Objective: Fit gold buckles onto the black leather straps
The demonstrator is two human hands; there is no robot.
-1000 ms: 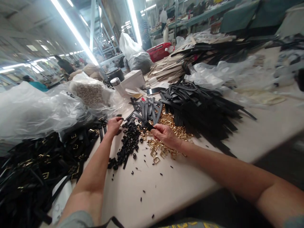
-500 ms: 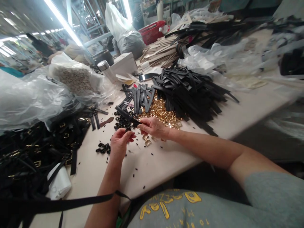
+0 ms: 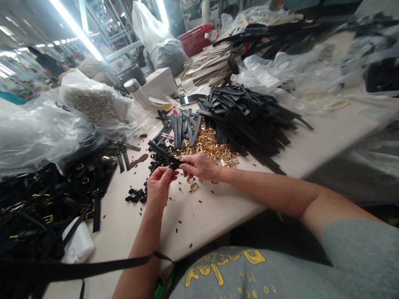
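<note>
Factory hall, ceiling strip lights (image 3: pixel 73 25)

Right hand (image 3: pixel 201 167): centre frame, pinching the near end of a black strap (image 3: pixel 162 153).
Left hand (image 3: pixel 158 187): just below, fingertips meeting that strap end.
Gold buckles (image 3: pixel 212 147): heaped just above the hands.
Black strap pile (image 3: pixel 249 120): upper centre-right.

Black strap (image 3: pixel 162 153) looked matt, leather-like. Buckles (image 3: pixel 212 145) were shiny gold metal. Bags (image 3: pixel 34 133) were clear, crinkled plastic. Table (image 3: pixel 327 137) was smooth, pale, matt. Small rings (image 3: pixel 137 194) were glossy black.
</note>
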